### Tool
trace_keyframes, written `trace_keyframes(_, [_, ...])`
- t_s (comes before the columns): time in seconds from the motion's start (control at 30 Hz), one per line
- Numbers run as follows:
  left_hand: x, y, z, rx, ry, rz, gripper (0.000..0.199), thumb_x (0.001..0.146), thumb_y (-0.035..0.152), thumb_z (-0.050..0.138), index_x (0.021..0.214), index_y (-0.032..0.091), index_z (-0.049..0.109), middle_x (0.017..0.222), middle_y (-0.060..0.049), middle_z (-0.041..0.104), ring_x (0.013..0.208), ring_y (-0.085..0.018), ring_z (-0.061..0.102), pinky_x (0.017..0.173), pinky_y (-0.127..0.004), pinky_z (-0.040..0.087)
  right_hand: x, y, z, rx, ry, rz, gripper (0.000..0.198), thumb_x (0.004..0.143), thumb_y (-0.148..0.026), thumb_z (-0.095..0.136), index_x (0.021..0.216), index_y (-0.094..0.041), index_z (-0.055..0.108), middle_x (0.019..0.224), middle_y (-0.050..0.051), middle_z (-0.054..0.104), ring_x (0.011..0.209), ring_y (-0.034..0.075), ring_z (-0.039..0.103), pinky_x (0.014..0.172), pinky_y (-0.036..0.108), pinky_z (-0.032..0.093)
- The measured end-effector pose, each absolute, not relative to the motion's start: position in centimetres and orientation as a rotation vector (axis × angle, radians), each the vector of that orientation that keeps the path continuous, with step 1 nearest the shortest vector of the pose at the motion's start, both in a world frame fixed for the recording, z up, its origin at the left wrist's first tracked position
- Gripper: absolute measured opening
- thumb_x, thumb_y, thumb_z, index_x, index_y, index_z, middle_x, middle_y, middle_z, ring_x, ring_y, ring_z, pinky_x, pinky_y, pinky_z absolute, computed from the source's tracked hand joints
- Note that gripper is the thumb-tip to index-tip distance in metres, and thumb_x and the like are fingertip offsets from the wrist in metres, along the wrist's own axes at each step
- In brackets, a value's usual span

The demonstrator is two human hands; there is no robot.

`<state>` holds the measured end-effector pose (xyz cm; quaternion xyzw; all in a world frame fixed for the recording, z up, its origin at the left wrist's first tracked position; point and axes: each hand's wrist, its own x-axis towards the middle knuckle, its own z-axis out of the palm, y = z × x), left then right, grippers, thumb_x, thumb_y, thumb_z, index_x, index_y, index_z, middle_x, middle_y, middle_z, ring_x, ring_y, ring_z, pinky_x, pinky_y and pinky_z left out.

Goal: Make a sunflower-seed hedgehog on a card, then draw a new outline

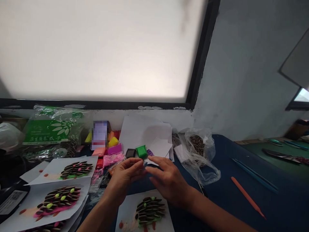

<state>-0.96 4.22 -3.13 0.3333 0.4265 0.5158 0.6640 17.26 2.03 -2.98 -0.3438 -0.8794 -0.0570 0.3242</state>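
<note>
White paper (127, 207) with seed hedgehog (151, 211) on blue surface (224, 191), just nearer than both hands. Left hand (124, 174): grip pinched narrow, can't tell on what. Right hand (171, 178): grip loosely wide, blurred. Green block (141, 151) just beyond.

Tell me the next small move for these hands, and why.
Probably lower the left hand to the near card and, if it holds another dot, press that onto the seeds. Only two green dots show there, while a card at the left bears four yellow-green dots. What that hand holds is too small to tell.
</note>
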Motion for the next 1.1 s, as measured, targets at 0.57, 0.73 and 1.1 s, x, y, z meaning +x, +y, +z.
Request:
trace_keyframes(0.57, [-0.8,4.1,-4.8,1.081,0.986,1.065,0.039,0.056,0.041,0.085,0.082,0.016,0.072,0.067,0.001,0.063,0.050,-0.010,0.055,0.044,-0.019,0.035,17.9,2.8,-2.9,-1.304,-2.099,0.419,0.011,0.089,-0.019,0.054,0.088,-0.016,0.065,0.069,0.000,0.064,0.060,0.013,0.057,0.059,0.024,0.040])
trace_keyframes(0.73, [-0.6,3.7,-4.3,1.116,1.041,0.976,0.043,0.068,0.058,0.073,0.069,0.015,0.067,0.050,0.004,0.052,0.044,-0.009,0.048,0.042,-0.018,0.031,17.6,2.5,-2.4,-1.222,-2.006,0.588,0.026,0.094,-0.026,0.050,0.071,-0.016,0.059,0.059,-0.002,0.057,0.053,0.010,0.049,0.052,0.022,0.038])
trace_keyframes(1.1, [-0.4,3.5,-3.8,1.160,0.953,0.963,0.047,0.070,0.062,0.070,0.070,0.015,0.067,0.052,0.006,0.044,0.043,-0.008,0.039,0.043,-0.020,0.026,17.0,1.7,-1.1,-1.034,-1.943,0.500,0.010,0.088,-0.016,0.059,0.087,-0.018,0.068,0.092,0.005,0.068,0.090,0.017,0.063,0.084,0.032,0.050])
